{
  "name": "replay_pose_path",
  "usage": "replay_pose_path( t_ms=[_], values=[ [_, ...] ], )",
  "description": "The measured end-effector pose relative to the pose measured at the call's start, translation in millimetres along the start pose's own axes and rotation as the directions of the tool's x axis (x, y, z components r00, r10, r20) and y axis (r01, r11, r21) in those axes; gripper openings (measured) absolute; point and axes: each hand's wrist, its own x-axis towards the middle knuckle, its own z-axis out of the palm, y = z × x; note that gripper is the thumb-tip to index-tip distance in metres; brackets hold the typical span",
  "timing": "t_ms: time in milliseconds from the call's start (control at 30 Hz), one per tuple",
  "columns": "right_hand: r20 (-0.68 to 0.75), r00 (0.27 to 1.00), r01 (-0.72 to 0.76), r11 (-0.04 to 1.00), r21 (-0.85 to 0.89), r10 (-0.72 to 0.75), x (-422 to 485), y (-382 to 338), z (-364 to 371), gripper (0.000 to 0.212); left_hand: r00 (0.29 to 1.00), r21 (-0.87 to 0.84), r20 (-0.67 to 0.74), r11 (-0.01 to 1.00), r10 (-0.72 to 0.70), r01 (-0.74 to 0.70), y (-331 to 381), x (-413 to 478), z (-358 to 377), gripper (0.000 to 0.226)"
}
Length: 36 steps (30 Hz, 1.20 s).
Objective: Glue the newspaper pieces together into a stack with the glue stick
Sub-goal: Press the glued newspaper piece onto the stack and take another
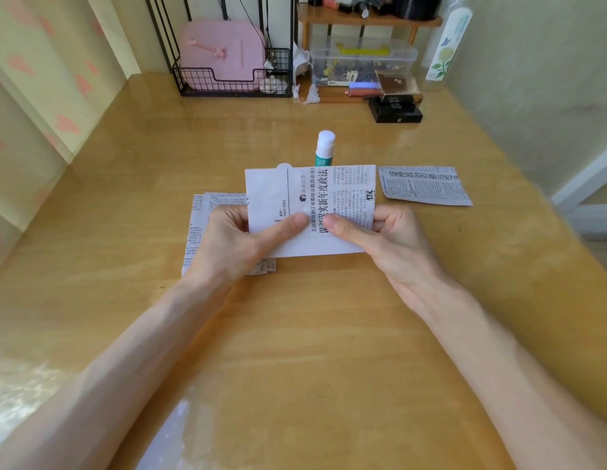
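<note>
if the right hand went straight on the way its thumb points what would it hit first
Most likely the left hand: the thumb of the right hand points at the left thumb, a small gap apart on the held newspaper piece.

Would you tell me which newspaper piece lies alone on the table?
The loose piece at far right; the held piece is lifted, the pile is stacked left.

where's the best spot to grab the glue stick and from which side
Probably round its green barrel just under the white cap, coming from above. The glue stick stands upright on the table, its lower part hidden behind the newspaper piece that the left hand and right hand hold, so only the top is open to a grip.
</note>
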Motion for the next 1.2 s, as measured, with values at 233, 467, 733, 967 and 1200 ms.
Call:
replay_pose_path(
  t_ms=[233,467,733,967,1200],
  values=[
    [0.02,1.0,-0.022,1.0,0.005,0.022,-2.2,1.4,5.5,0.033,1.0,0.014,0.004,0.999,0.03,-0.03,-1.4,-0.5,1.7,0.029],
    [0.048,0.998,-0.028,1.0,0.004,0.028,-2.8,2.3,7.1,0.026,0.998,0.014,0.043,0.998,0.052,-0.053,-3.1,-0.8,4.6,0.027],
    [0.006,1.0,-0.01,1.0,0.001,0.01,-1.9,2.1,6.2,0.024,1.0,0.081,-0.009,0.996,0.027,-0.027,-2.2,-1.4,5.7,0.033],
    [-0.021,1.0,-0.021,0.999,-0.025,0.02,-2.6,1.9,6.8,0.025,0.998,0.128,-0.034,0.99,0.054,-0.049,-3.0,1.2,4.9,0.035],
    [0.019,0.999,-0.035,0.999,-0.009,0.035,-1.9,0.3,2.6,0.026,0.99,0.053,-0.076,0.992,0.118,-0.114,-2.1,0.1,2.9,0.051]
  ],
)
